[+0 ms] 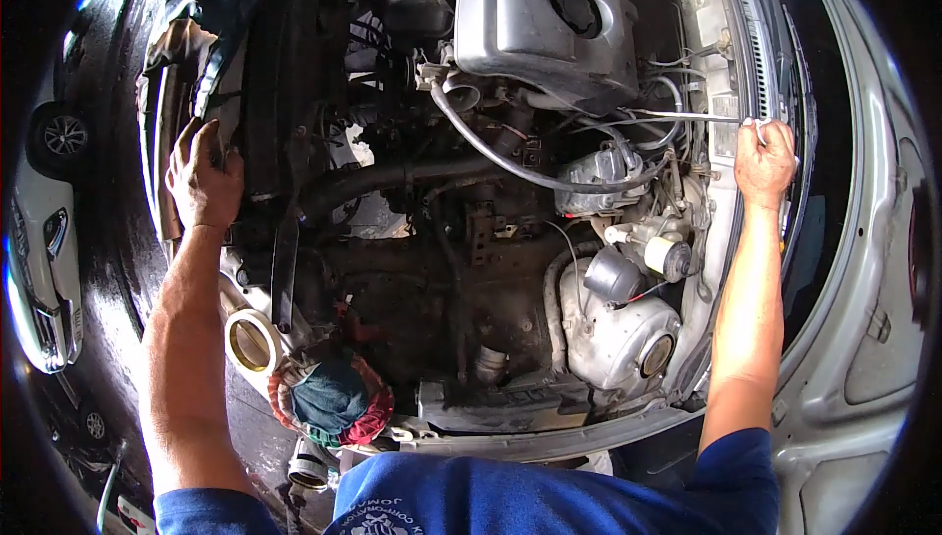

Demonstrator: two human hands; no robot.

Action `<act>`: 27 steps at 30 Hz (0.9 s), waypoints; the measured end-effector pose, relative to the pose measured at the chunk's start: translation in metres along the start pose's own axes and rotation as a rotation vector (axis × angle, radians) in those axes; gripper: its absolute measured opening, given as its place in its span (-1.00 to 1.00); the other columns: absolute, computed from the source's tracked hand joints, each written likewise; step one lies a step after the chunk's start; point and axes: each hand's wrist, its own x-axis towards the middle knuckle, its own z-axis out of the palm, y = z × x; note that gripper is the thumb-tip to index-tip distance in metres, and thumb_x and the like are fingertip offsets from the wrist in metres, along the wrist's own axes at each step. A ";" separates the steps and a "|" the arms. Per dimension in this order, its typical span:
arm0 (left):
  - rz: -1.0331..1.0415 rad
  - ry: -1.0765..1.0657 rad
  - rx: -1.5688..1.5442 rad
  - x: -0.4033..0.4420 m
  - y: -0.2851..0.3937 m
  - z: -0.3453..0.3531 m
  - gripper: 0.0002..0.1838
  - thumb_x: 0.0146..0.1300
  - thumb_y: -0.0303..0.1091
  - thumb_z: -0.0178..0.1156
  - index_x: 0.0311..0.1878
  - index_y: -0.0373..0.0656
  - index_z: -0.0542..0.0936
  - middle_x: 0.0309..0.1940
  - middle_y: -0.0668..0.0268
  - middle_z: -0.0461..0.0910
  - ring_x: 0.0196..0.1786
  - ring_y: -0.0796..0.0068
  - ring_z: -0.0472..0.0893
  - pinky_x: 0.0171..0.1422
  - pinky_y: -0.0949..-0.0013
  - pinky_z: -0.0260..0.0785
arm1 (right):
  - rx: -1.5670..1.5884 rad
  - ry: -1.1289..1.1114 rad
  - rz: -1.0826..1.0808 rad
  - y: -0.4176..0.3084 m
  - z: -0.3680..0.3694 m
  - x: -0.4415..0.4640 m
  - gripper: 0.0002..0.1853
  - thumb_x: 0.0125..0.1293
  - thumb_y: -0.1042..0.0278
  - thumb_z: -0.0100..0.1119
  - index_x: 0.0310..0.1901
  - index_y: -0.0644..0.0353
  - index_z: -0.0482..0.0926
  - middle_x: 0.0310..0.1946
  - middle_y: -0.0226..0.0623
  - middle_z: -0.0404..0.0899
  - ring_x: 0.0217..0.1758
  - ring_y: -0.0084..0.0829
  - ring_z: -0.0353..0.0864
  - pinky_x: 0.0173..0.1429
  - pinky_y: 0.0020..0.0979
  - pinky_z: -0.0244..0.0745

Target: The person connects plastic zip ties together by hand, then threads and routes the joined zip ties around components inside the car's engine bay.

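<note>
On the left side of the view, my left hand [204, 182] rests on the car's front edge beside a dark panel, its fingers bent but apart and nothing visible in them. Over at the right, my right hand [765, 164] is closed round the end of a thin metal rod [702, 117], near the cowl edge. The rod reaches left toward the engine, above the hoses. A thick grey hose [510, 170] curves below the silver engine cover [530, 15]. Where the rod's far end touches, I cannot tell.
A roll of tape [252, 342] and a coloured cloth bundle [334, 400] lie at the lower left. The silver brake booster [613, 329] and a white-capped reservoir [665, 256] are at the right. White cars [44, 280] stand at the far left.
</note>
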 end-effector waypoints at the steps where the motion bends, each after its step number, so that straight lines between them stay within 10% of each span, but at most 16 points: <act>1: 0.007 0.008 -0.002 0.000 0.000 0.000 -0.48 0.11 -0.20 0.23 0.21 0.14 0.50 0.29 0.30 0.38 0.33 0.18 0.35 0.39 0.06 0.14 | -0.006 0.004 -0.001 0.000 0.000 0.000 -0.79 0.10 0.52 0.29 -0.53 0.26 0.41 -0.44 -0.18 0.52 -0.29 -0.13 0.52 -0.16 -0.22 0.43; 27: 0.000 -0.015 0.002 0.000 0.002 -0.003 -0.48 0.10 -0.21 0.24 0.20 0.13 0.49 0.30 0.28 0.38 0.33 0.14 0.34 0.39 0.05 0.14 | -0.003 -0.006 0.016 -0.001 -0.001 0.000 -0.77 0.10 0.50 0.30 -0.54 0.26 0.40 -0.46 -0.17 0.49 -0.31 -0.11 0.50 -0.17 -0.20 0.42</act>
